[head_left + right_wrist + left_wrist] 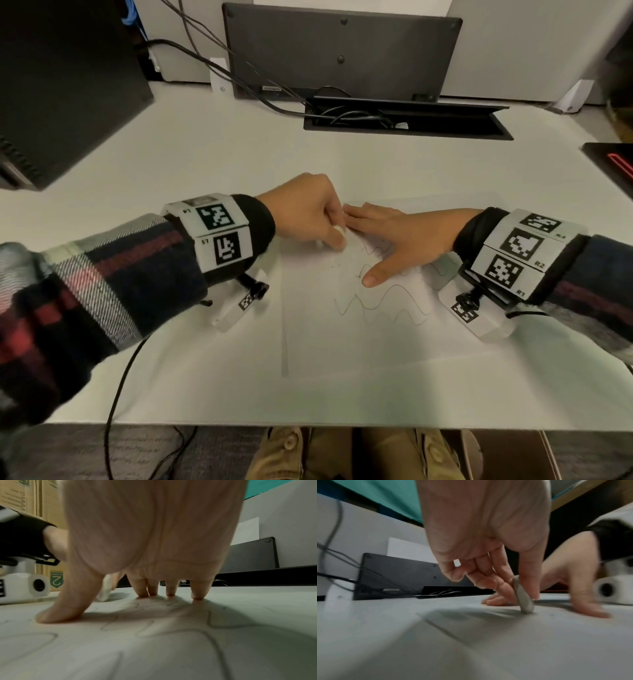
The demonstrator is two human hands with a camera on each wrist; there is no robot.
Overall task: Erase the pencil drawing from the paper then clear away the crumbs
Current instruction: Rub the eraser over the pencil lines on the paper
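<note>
A white sheet of paper (pixel 359 339) lies on the desk with wavy pencil lines (pixel 387 301) across its middle. My left hand (pixel 308 212) pinches a small whitish eraser (pixel 523 596) between thumb and fingers, its tip pressed on the paper's upper left part. The eraser (pixel 105 589) also shows behind my right thumb. My right hand (pixel 394 236) lies flat on the paper (pixel 154 649), fingers spread and straight, fingertips (pixel 197 595) and thumb pressing on it right beside the left hand. A few faint pencil marks (pixel 334 265) sit below the eraser.
A black monitor back (pixel 342 51) stands at the far edge, with cables (pixel 212 65) running into an open cable tray (pixel 407 120). A dark computer case (pixel 68 85) sits far left. A black object (pixel 613 161) lies at the right edge. A cord (pixel 120 383) hangs off the front edge.
</note>
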